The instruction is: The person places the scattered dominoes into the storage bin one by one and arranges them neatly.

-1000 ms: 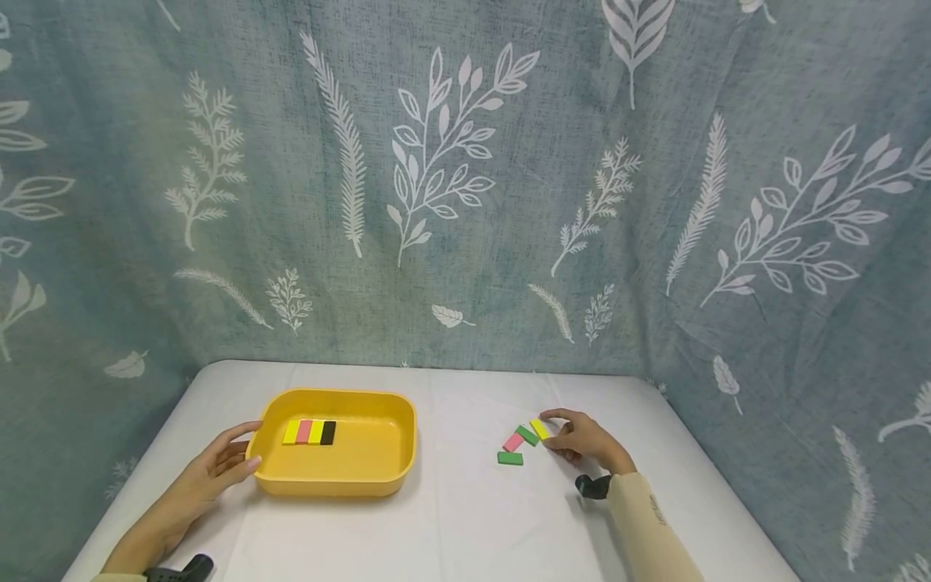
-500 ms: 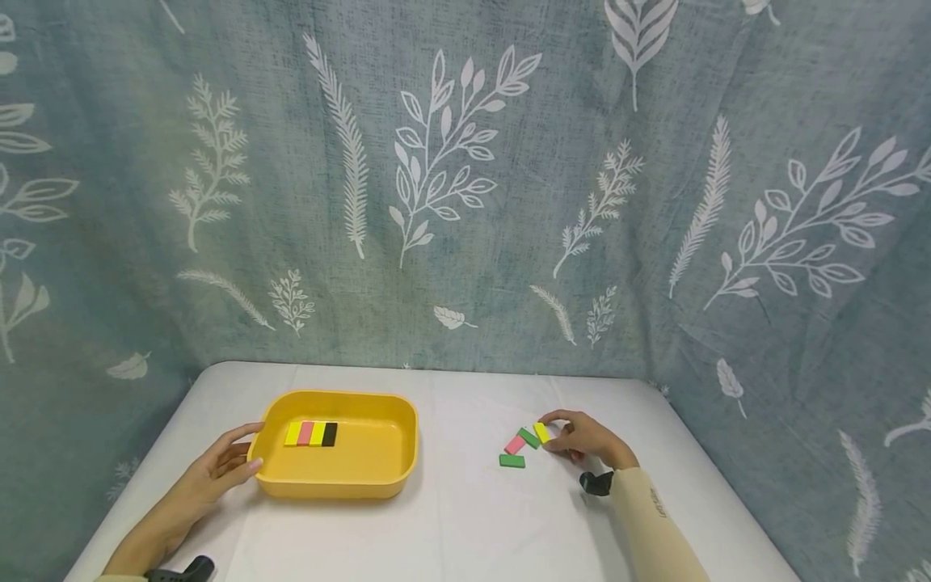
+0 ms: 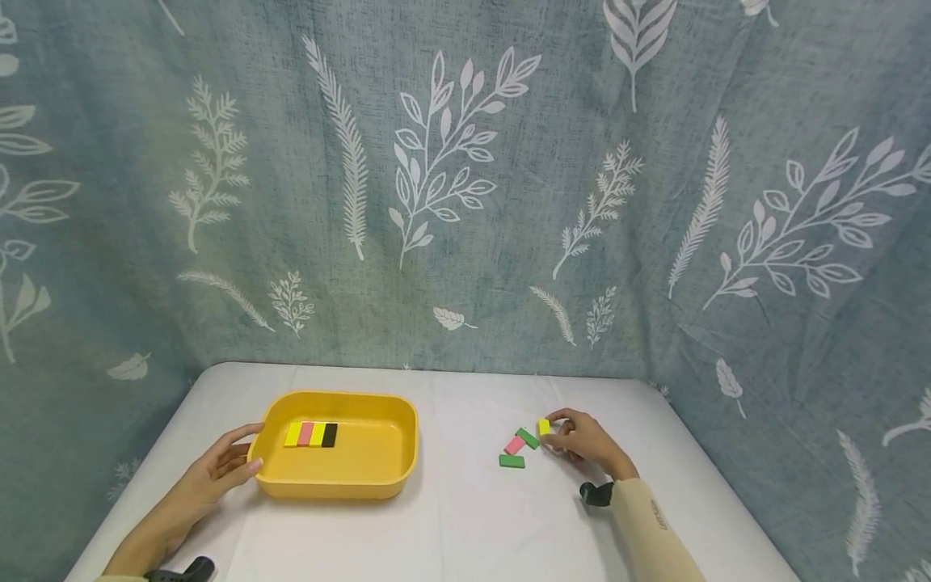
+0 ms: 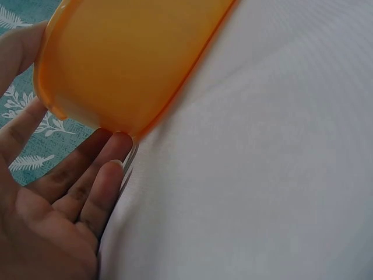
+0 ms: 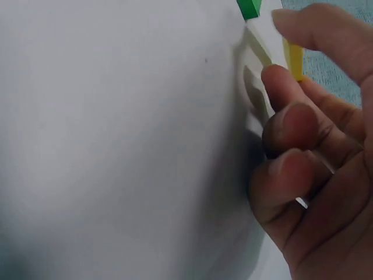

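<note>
My left hand holds the left end of a yellow tray, thumb and forefinger spread along its rim. Its other fingertips meet the tray's end wall in the left wrist view. Inside the tray, a yellow, a pink, another yellow and a black block lie side by side. Over at the right, my right hand pinches a yellow block between thumb and fingers; the right wrist view shows that yellow block partly hidden by the fingers.
Left of the right hand lie a green block, a pink block and a second green block on the white-covered table. A leaf-patterned curtain hangs behind and at both sides.
The yellow block in my right hand has turned from slanted to more upright in the head view and shifted slightly away from the green block. My left hand and the tray stay put.
</note>
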